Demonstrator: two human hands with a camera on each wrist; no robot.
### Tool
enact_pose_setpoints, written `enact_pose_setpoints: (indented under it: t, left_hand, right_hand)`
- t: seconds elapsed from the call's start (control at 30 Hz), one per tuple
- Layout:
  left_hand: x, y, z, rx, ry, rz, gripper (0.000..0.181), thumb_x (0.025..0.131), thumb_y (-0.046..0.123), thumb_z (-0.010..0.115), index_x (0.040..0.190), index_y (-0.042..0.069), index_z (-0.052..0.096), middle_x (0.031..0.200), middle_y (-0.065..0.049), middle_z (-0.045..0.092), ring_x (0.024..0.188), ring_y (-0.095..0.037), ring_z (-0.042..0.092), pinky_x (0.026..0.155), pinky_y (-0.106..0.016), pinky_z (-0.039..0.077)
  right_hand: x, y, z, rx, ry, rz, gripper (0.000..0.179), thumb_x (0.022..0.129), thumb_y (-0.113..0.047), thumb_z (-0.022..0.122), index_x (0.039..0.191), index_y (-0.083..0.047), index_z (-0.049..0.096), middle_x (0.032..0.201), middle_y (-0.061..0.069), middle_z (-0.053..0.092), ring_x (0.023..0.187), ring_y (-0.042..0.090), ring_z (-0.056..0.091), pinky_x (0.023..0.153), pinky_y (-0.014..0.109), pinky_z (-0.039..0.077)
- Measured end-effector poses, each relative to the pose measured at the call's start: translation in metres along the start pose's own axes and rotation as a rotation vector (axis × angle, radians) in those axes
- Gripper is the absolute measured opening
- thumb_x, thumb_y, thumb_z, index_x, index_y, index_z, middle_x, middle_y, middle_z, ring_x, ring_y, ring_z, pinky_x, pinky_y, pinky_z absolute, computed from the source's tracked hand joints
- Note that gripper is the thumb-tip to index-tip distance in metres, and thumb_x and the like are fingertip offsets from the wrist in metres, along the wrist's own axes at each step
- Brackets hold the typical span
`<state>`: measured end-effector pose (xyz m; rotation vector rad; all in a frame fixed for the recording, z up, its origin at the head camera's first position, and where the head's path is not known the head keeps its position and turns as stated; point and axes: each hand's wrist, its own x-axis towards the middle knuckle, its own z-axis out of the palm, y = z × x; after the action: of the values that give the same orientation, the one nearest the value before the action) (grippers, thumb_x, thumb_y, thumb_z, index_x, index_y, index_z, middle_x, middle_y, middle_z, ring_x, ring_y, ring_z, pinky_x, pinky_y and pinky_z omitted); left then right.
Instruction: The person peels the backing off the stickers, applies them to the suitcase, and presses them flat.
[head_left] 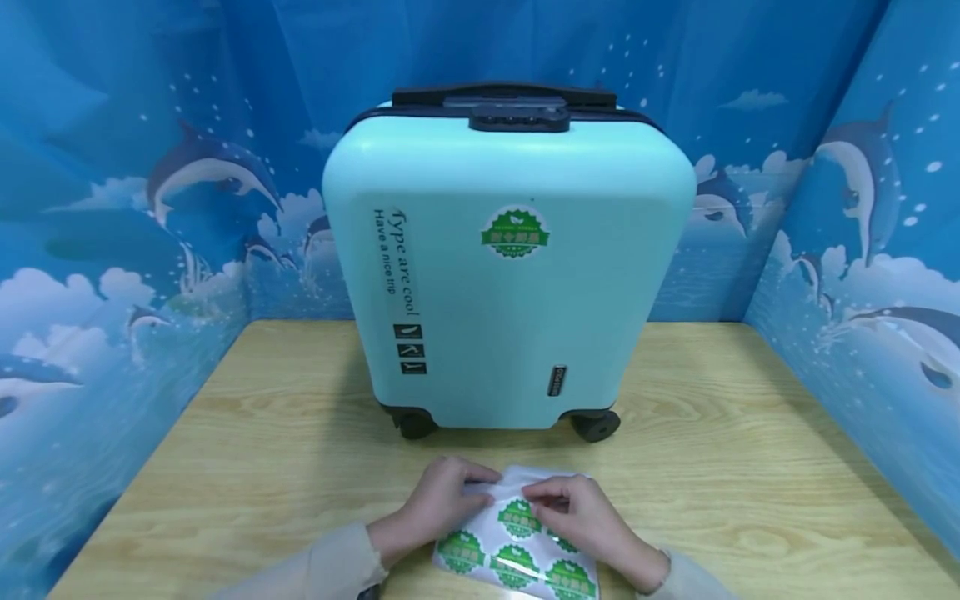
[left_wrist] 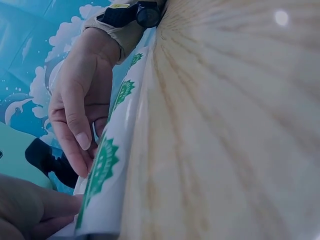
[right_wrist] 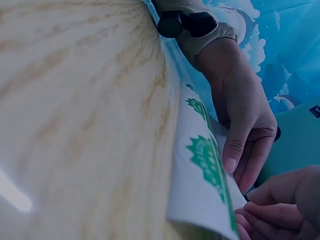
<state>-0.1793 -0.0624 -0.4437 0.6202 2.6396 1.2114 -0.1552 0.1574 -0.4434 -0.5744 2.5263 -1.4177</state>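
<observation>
Several jagged green stickers (head_left: 514,567) dot the glossy sheet (head_left: 483,527); right fingers (head_left: 551,486) pinch it, left fingers (head_left: 480,473) rest spread.

The suitcase (head_left: 480,308) has a smooth, plastic-looking shell with a soft sheen; the handle (head_left: 502,92) atop it looks like dark plastic. In front of the suitcase, the sticker sheet (head_left: 491,529) is smooth, glossy paper or film. Beneath the suitcase, the bench (head_left: 285,400) shows smooth, slightly shiny wood grain. The sleeves (head_left: 341,567) look like matt cloth.
</observation>
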Motion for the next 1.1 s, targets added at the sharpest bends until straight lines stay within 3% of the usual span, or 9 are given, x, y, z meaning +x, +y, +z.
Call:
enact_pose_setpoints:
  t: [0.4,0.6,0.77,1.1]
  left_hand:
    - [0.004,0.004,0.001,-0.097,-0.087,-0.048,0.028,0.071,0.011,0.079,0.098,0.009,0.072,0.084,0.005,0.071,0.073,-0.003,0.061,0.069,-0.021,0.051]
    - [0.005,0.008,0.0,-0.088,-0.095,-0.079,0.02,0.076,0.009,0.074,0.096,0.008,0.072,0.086,0.002,0.071,0.077,-0.008,0.061,0.073,-0.027,0.052]
    - [0.006,0.012,-0.001,-0.084,-0.084,-0.096,0.015,0.081,0.008,0.07,0.096,0.006,0.071,0.088,-0.001,0.07,0.08,-0.012,0.061,0.075,-0.03,0.053]
    - [0.007,0.01,0.0,-0.214,-0.08,-0.156,0.009,0.084,0.005,0.065,0.092,0.006,0.069,0.087,-0.002,0.067,0.08,-0.014,0.059,0.073,-0.031,0.052]
  right_hand:
    - [-0.001,-0.001,0.0,0.012,-0.003,-0.019,0.024,0.084,-0.007,0.065,0.107,0.0,0.069,0.103,0.012,0.07,0.087,0.013,0.066,0.073,0.018,0.053]
    - [-0.001,-0.001,0.003,-0.035,0.019,-0.028,0.028,0.082,-0.011,0.069,0.107,-0.001,0.069,0.104,0.011,0.07,0.09,0.011,0.065,0.074,0.019,0.053]
    - [-0.002,0.001,0.007,-0.011,0.055,-0.019,0.032,0.08,-0.017,0.074,0.108,-0.003,0.069,0.108,0.01,0.069,0.094,0.015,0.064,0.076,0.02,0.053]
    - [-0.005,-0.001,0.011,0.075,0.086,-0.059,0.037,0.079,-0.019,0.076,0.111,-0.003,0.067,0.114,0.012,0.066,0.104,0.025,0.062,0.082,0.022,0.053]
